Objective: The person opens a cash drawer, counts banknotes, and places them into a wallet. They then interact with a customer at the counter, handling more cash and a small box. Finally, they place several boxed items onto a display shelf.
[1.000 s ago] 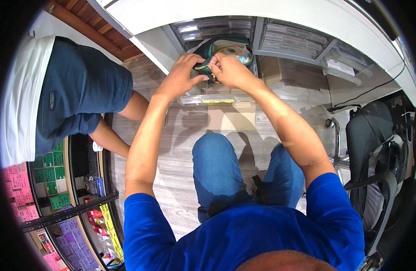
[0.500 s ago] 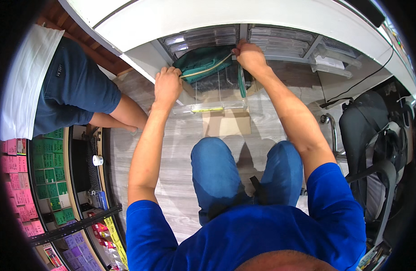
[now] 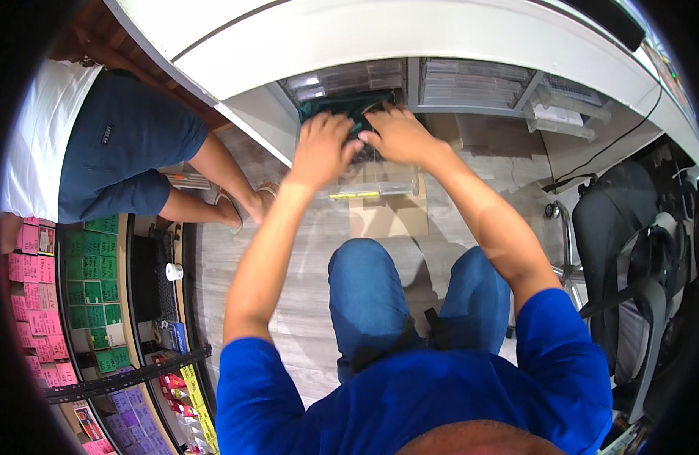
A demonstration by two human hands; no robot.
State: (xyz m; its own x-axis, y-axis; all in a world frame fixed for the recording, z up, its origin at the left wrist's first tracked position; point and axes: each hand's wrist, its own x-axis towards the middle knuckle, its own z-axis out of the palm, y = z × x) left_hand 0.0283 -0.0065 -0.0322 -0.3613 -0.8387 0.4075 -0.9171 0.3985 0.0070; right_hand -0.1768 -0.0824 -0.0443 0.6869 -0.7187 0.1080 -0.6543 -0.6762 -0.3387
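A dark green fabric pouch with a pale zip edge (image 3: 313, 107) lies in a pulled-out clear plastic drawer (image 3: 398, 186). My left hand (image 3: 323, 148) is over the pouch's near left part, fingers spread and a little blurred. Beside it, my right hand (image 3: 401, 136) rests on the pouch's right part, its fingers stretched forward. The two thumbs nearly meet, and neither hand grips anything. Much of the pouch and of the drawer's inside is hidden beneath the hands.
More clear drawers (image 3: 474, 82) sit in a grey frame under the white counter (image 3: 326, 45). Below the open drawer is a cardboard box (image 3: 387, 218). Another person (image 3: 129, 144) stands at the left, near shelves of coloured boxes (image 3: 91, 265). A black chair (image 3: 618, 205) is at the right.
My hands have let go of the pouch's edges and moved together over it. The pouch now sits lower and flatter in the drawer. The other person's feet have come further into view.
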